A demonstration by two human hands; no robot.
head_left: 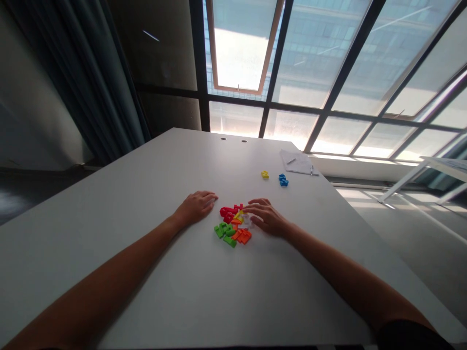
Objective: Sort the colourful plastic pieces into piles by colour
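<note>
The person's left hand lies palm down on the smooth white tabletop, fingers extended, just left of a small pile of red, green, orange, yellow and clear plastic-looking pieces. The right hand reaches in from the opposite side, fingers slightly spread over the pile's right edge; whether its fingertips touch any piece cannot be told. Both forearms slant inward.

The white surface carries a loose pile of red, green, orange, yellow and clear pieces. Beyond the pile, to its right, lie a yellow cluster, a blue cluster and, farther off, white paper.
</note>
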